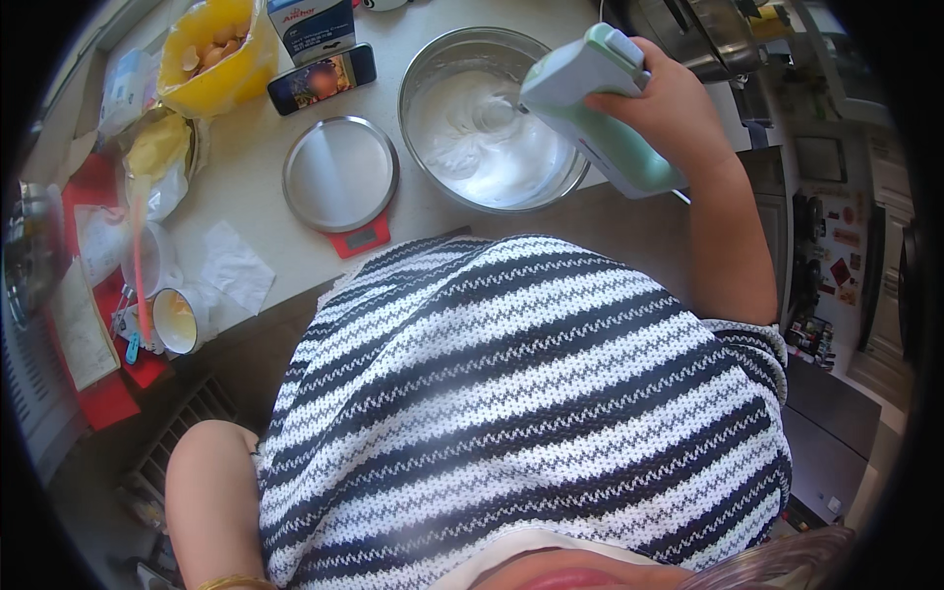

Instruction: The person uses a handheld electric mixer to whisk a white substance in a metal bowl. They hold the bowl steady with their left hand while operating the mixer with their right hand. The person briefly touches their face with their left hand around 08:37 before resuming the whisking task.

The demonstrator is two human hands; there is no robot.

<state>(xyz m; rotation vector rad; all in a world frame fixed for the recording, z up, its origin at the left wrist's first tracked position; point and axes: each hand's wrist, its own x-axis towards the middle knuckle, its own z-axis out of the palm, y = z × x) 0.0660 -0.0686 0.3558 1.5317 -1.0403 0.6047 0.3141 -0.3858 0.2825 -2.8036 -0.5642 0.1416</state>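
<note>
My right hand (667, 107) grips the handle of a pale green and white electric hand mixer (590, 122), tilted over the right rim of a metal mixing bowl (413, 158). Glossy white foam (479, 158) with swirled ridges fills the lower part of the bowl. The mixer's head hides most of the beaters, which reach down toward the foam. Only my left arm shows at the lower left, with a gold bracelet; the left hand is out of view. Left of the bowl lies a kitchen scale (341, 173) with a round steel plate and a red base.
A phone (322, 79) leans against a carton (313, 29) bearing writing. Eggshells sit in a lined yellow container (221, 88). Further left are a white cup (177, 321), a paper napkin (236, 265) and a pink-handled utensil (138, 258). A steel appliance (682, 37) stands at the back right.
</note>
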